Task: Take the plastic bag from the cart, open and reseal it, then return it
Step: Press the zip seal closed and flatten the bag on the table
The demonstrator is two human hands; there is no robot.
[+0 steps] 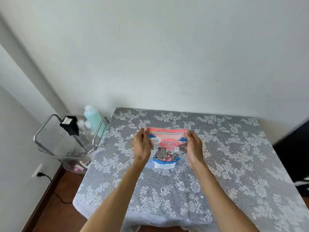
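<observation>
A clear plastic bag (165, 148) with a pink zip strip on top and a cartoon hippo print is held above the lace-covered table (234, 156). My left hand (142, 145) grips its upper left edge, and my right hand (194, 144) grips its upper right edge. Fingertips of both hands pinch the pink strip at its corners. The bag faces me, upright, its lower edge close to the cloth. The metal cart (55, 148) stands to the left of the table.
On the cart sit a teal bottle (92, 118), a black box (69, 124) and small white items. A wall socket with a black cable (40, 173) is low on the left wall. A dark object (294, 148) borders the table's right side.
</observation>
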